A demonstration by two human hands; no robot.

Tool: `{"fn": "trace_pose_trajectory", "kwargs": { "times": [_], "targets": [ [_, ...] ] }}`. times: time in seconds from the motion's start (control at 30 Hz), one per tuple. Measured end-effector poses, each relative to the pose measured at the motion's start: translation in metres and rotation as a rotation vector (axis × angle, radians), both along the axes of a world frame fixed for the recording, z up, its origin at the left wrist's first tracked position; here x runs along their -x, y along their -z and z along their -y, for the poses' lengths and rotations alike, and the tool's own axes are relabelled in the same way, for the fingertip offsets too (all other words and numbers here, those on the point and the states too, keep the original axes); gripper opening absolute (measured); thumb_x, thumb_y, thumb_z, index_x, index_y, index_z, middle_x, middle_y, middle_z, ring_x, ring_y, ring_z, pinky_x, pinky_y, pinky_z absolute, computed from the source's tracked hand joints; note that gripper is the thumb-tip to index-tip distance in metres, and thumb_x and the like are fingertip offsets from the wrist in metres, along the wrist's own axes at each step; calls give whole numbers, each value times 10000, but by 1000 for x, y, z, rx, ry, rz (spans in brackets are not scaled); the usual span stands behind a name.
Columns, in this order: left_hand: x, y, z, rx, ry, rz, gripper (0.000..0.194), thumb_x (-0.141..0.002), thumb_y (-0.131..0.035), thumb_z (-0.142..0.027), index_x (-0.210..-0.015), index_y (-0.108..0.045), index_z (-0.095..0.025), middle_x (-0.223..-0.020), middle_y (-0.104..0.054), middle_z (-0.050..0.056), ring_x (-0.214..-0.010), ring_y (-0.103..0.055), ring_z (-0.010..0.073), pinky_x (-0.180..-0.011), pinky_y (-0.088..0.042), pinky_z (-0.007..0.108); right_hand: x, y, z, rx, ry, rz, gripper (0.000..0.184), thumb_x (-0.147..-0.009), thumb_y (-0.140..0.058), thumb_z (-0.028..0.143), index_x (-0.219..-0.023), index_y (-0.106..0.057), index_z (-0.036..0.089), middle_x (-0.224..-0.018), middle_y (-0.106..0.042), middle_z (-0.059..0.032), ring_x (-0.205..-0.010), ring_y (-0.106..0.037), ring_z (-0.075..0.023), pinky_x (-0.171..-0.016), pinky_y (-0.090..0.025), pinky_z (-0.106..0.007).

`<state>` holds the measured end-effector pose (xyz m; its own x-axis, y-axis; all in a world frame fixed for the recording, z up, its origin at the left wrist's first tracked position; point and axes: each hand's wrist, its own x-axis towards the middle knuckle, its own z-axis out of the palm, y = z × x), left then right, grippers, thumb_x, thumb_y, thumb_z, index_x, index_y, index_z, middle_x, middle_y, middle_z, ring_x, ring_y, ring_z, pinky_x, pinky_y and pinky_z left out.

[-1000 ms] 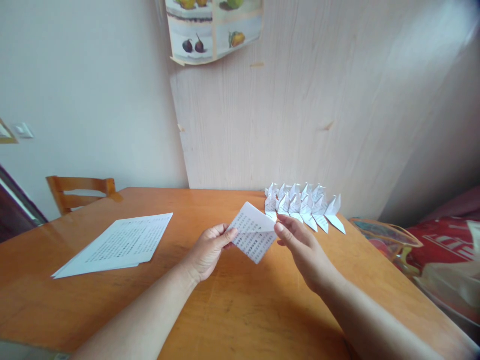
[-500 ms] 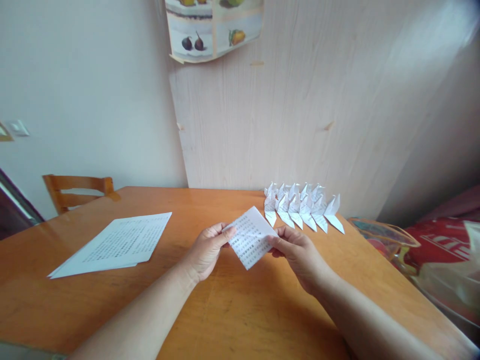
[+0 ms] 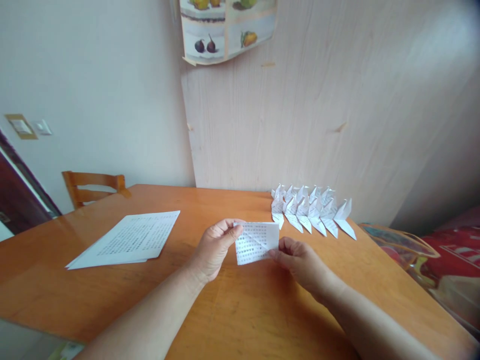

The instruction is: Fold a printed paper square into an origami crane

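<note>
Between my hands, above the wooden table (image 3: pixel 225 320), is a small folded square of printed paper (image 3: pixel 257 243) with a diagonal crease. My left hand (image 3: pixel 217 247) pinches its upper left corner, thumb on the printed face. At the lower right corner, my right hand (image 3: pixel 298 262) grips it between thumb and fingers. Fingers behind the paper are partly hidden. Farther back on the right stand several folded paper birds (image 3: pixel 315 215) in two rows. A stack of printed sheets (image 3: pixel 129 240) lies flat to the left of my hands.
Beyond the table's far left corner is a wooden chair (image 3: pixel 93 182). Past the right edge sit a red bag (image 3: pixel 457 250) and clear plastic things. A wood-grain panel (image 3: pixel 262 130) with a fruit picture (image 3: pixel 228 30) rises behind the table.
The paper square has turned from a diamond position to nearly level edges, still in both hands. My view has swung slightly left, so the surroundings appear farther right.
</note>
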<state>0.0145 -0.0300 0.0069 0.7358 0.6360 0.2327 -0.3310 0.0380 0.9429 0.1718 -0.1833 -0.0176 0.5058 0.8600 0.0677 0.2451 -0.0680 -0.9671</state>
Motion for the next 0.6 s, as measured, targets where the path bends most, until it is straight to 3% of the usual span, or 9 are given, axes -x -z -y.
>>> {"fn": "trace_pose_trajectory", "kwargs": {
  "times": [0.3,0.47,0.6],
  "targets": [
    [1,-2,3,10,3,11,237,-855,-735,-383,-898,-734,-150,-895,-726,57,-878,-622,181,-872,-465,326,-2,3,0,36,-24,25,253,-806,-685,457,-801,-660,205,-654,-575,25,-572,-430,-128,-560,-330,-269],
    [0,-4,4,60,-31,27,224,-844,-740,-373,-838,-722,-149,-868,-730,50,-809,-625,165,-818,-475,304,1,1,2,22,-83,-33,237,-795,-725,444,-792,-680,212,-697,-649,-8,-647,-540,-168,-613,-423,-296],
    [0,-2,4,69,-61,4,245,-826,-750,-390,-804,-704,-150,-836,-729,48,-784,-643,173,-787,-493,309,6,-8,5,-11,-163,-111,271,-773,-766,461,-880,-697,221,-848,-714,-44,-791,-628,-217,-717,-500,-346]
  ]
}}
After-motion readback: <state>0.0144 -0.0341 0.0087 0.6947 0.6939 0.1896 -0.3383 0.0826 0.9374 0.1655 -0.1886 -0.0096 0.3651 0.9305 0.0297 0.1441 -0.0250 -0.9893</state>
